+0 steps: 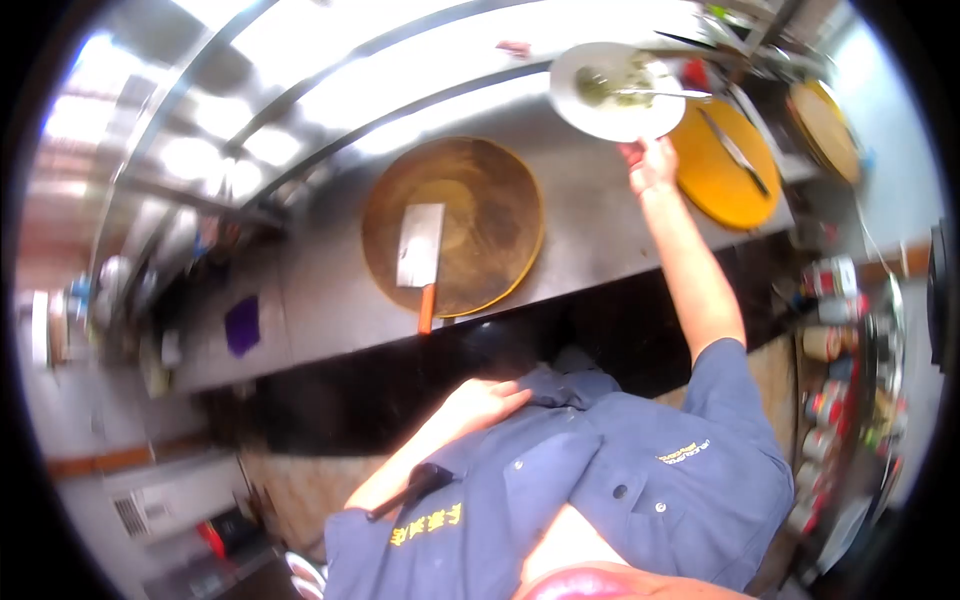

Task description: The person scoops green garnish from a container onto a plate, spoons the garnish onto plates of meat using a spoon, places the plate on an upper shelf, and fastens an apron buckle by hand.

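My right hand (652, 165) grips the near rim of a white plate (575, 112), its arm stretched out toward the back right. Some greenish food (592, 86) is on the plate, and a shiny metal utensil, perhaps a spoon (655, 93), lies across it. Close by the plate, a long knife (735, 152) rests on a round yellow cutting board (705, 185). My left hand (480, 403) lies against the front of my blue jacket (560, 480), fingers stretched out, holding nothing visible. A cleaver (420, 245) with a wooden handle lies on a large round chopping block (495, 215).
The metal counter (330, 300) runs across the view, with a purple cloth-like item (241, 326) at its left. Bright shelf rails (400, 110) stand behind it. Several jars and containers (825, 375) line a shelf at the right. Another round board (825, 130) leans at the far right.
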The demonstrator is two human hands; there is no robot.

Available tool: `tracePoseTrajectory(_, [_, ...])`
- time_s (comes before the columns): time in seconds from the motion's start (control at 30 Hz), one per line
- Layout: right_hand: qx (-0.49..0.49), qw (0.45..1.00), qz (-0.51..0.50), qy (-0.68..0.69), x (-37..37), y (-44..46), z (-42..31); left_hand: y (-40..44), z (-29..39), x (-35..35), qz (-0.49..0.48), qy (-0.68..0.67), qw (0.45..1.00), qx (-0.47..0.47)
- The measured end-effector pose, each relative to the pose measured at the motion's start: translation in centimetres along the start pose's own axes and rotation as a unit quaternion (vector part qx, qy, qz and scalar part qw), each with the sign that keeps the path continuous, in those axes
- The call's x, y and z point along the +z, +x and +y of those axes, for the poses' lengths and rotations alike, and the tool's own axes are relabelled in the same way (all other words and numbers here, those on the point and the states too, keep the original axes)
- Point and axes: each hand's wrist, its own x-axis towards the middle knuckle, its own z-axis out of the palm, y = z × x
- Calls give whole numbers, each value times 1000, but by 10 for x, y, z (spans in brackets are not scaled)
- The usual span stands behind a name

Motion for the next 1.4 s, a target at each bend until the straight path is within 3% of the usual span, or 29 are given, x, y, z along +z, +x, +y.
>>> tracePoseTrajectory(0.07, [18,999,22,-20,9,75,-1,32,26,-13,11,-5,1000,-14])
tracePoseTrajectory(0.2, [17,999,-24,-17,36,196,0,47,63,-4,21,-51,982,-181])
tracePoseTrajectory(0.27, [18,1000,-17,-9,46,247,16,49,89,9,15,-183,911,-369])
tracePoseTrajectory(0.37, [51,994,-53,-75,32,325,40,23,133,65,-64,-265,854,-444])
tracePoseTrajectory(0.5, [81,991,-93,-58,33,358,59,12,212,138,-8,-422,744,-518])
tracePoseTrajectory(0.57, [58,979,-194,-28,24,377,68,21,243,170,33,-479,689,-543])
tracePoseTrajectory(0.63, [149,974,-161,-48,23,376,65,33,269,201,69,-518,645,-558])
tracePoseTrajectory(0.67, [204,968,-137,-53,23,360,51,40,281,215,85,-536,629,-556])
tracePoseTrajectory(0.73, [213,959,-124,-139,41,245,14,51,297,242,122,-563,599,-555])
tracePoseTrajectory(0.8, [211,868,-327,-308,13,142,-2,63,295,255,165,-592,572,-543])
tracePoseTrajectory(0.9, [276,573,-628,-448,-63,3,-61,68,268,237,266,-643,499,-517])
tracePoseTrajectory(0.97, [304,401,-729,-463,-88,-77,-106,64,237,197,327,-672,447,-492])
tracePoseTrajectory(1.0, [318,323,-758,-470,-93,-110,-125,60,228,196,339,-640,475,-499])
tracePoseTrajectory(1.07, [298,330,-735,-512,-126,-139,-150,69,209,203,305,-599,600,-434])
tracePoseTrajectory(1.13, [298,352,-717,-522,-141,-142,-157,87,187,228,318,-615,599,-402])
tracePoseTrajectory(1.27, [243,306,-728,-563,-153,-197,-166,79,183,278,325,-634,604,-357])
tracePoseTrajectory(1.33, [112,242,-789,-554,-177,-221,-155,86,187,281,402,-554,649,-331])
tracePoseTrajectory(1.37, [96,195,-793,-569,-180,-238,-156,83,195,282,388,-541,677,-315])
tracePoseTrajectory(1.4, [92,188,-796,-568,-185,-249,-160,80,205,291,395,-541,673,-313])
